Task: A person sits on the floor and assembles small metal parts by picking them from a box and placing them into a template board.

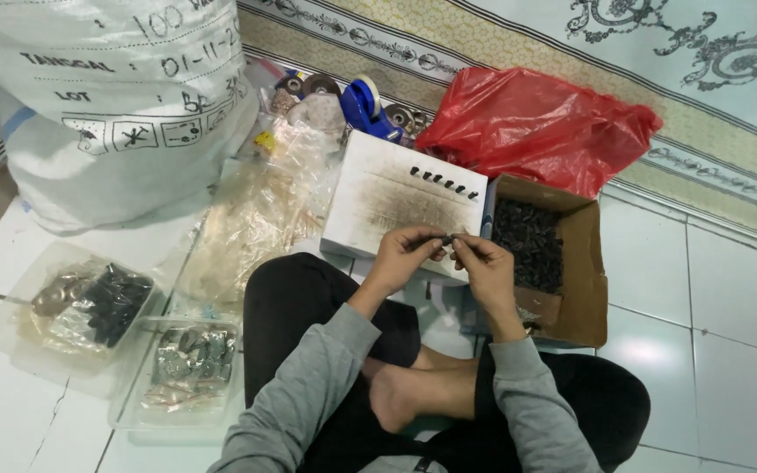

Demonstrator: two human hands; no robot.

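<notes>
The left hand and the right hand meet above the near edge of a white board, fingertips pinched together on one small dark part held between them (its exact shape is too small to tell). Both hands are closed around that part, clear of the board surface. A row of similar dark pieces stands along the far right edge of the board. Just beside the board's right edge sits an open cardboard box filled with dark pieces, with a red plastic bag behind it. A large white sack occupies the far left of the tiled floor. Clear plastic trays of bagged parts lie near the person's left knee, and a blue tape dispenser rests beyond the board.
</notes>
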